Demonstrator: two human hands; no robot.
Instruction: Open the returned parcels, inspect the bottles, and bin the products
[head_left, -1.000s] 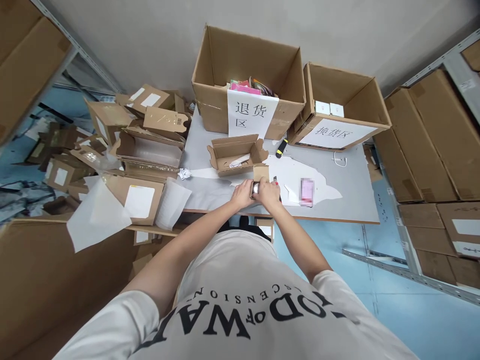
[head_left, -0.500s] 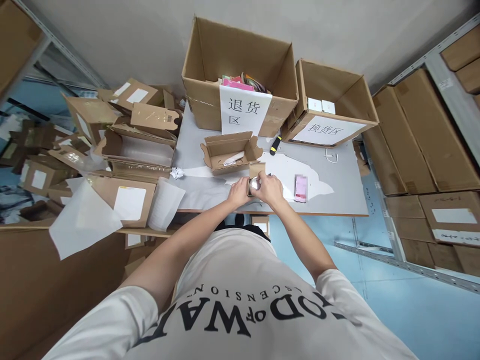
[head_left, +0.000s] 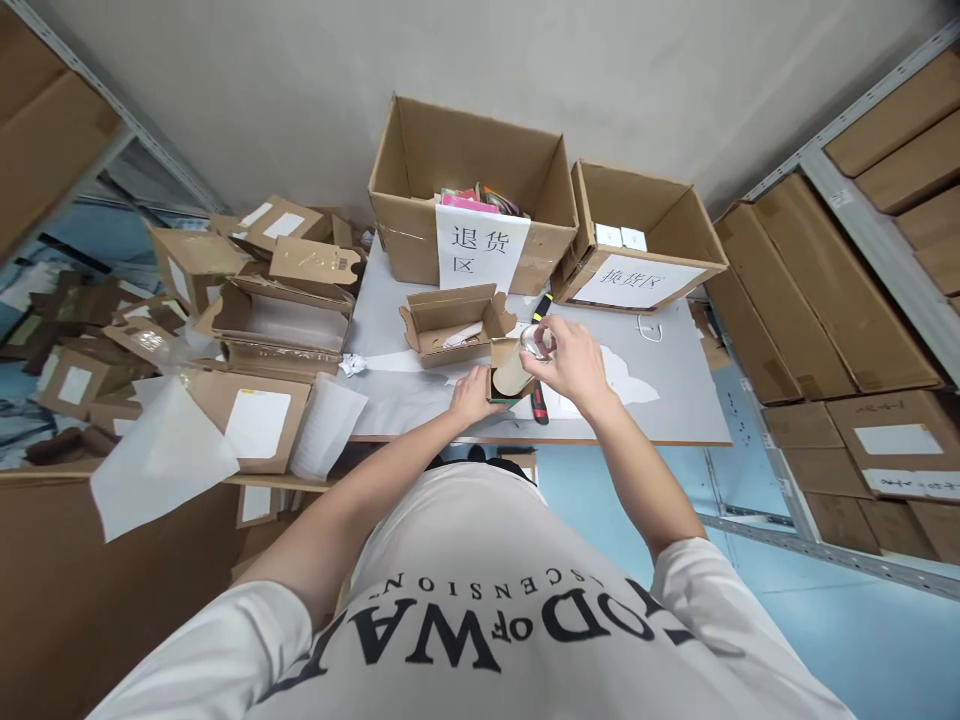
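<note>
My left hand (head_left: 472, 397) is closed around the side of a small open carton (head_left: 504, 400) near the table's front edge. The fingers of my right hand (head_left: 576, 362) grip the shiny, clear-looking top of a pale cylindrical bottle (head_left: 514, 374). Tilted to the right, the bottle stands mostly out of the carton, its lower end still at the opening. Behind them lies an open brown mailing box (head_left: 431, 345) with a white slip inside. A red and black tool (head_left: 539, 404) is beside the carton, partly covered by my right hand.
Two large cardboard boxes with paper signs stand at the back: one (head_left: 405, 235) with colourful packs, the other (head_left: 675, 225) with white boxes (head_left: 621, 237). A yellow and black cutter (head_left: 541, 306) lies before them. Opened cartons (head_left: 277, 330) pile up left; stacked boxes (head_left: 847, 290) fill the right shelf.
My right hand has risen to the right, drawing the bottle out of the small carton. The red and black tool now shows; the pink phone is out of sight. The camera view has tilted up slightly.
</note>
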